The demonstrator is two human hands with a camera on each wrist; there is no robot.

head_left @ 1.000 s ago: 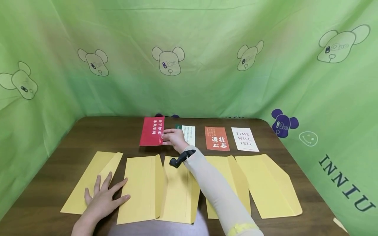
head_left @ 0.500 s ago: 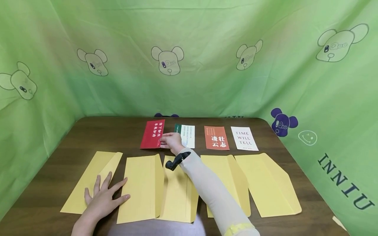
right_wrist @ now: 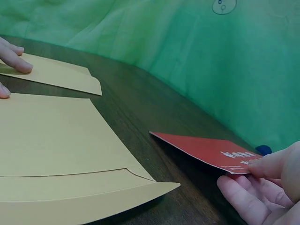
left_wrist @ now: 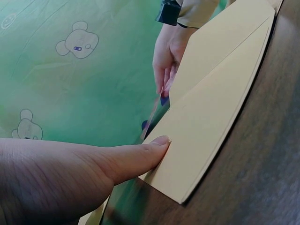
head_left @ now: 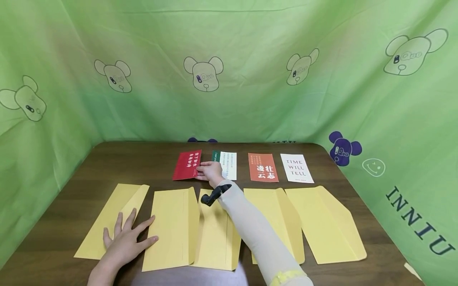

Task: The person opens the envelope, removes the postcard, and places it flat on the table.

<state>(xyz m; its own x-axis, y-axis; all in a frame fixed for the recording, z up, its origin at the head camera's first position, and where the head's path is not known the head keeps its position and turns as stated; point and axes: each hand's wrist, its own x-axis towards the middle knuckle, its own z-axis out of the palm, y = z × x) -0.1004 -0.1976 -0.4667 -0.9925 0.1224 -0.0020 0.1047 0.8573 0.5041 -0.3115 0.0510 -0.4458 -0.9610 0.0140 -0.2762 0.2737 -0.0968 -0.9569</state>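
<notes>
My right hand (head_left: 210, 173) pinches the right edge of a red card (head_left: 186, 165) with white lettering, thumb on top and fingers beneath. In the right wrist view the card (right_wrist: 201, 146) is tilted, held off the dark table. My left hand (head_left: 126, 243) lies with fingers spread across the leftmost yellow envelope (head_left: 116, 202), its thumb and index fingertips on the neighbouring envelope (head_left: 169, 226). The left wrist view shows the thumb (left_wrist: 136, 159) flat on that paper. Beside my right hand, a green-and-white card (head_left: 229, 163) is partly covered by the fingers.
Three more yellow envelopes, the middle one (head_left: 212, 234), another (head_left: 273, 222) and the rightmost (head_left: 322, 222), lie with flaps to the right. Behind them are an orange card (head_left: 262, 167) and a white card (head_left: 296, 168). A green curtain (head_left: 229, 111) encloses the table (head_left: 118, 159).
The red card in my right hand has come down closer to the table and shifted slightly right. The left hand stays where it was.
</notes>
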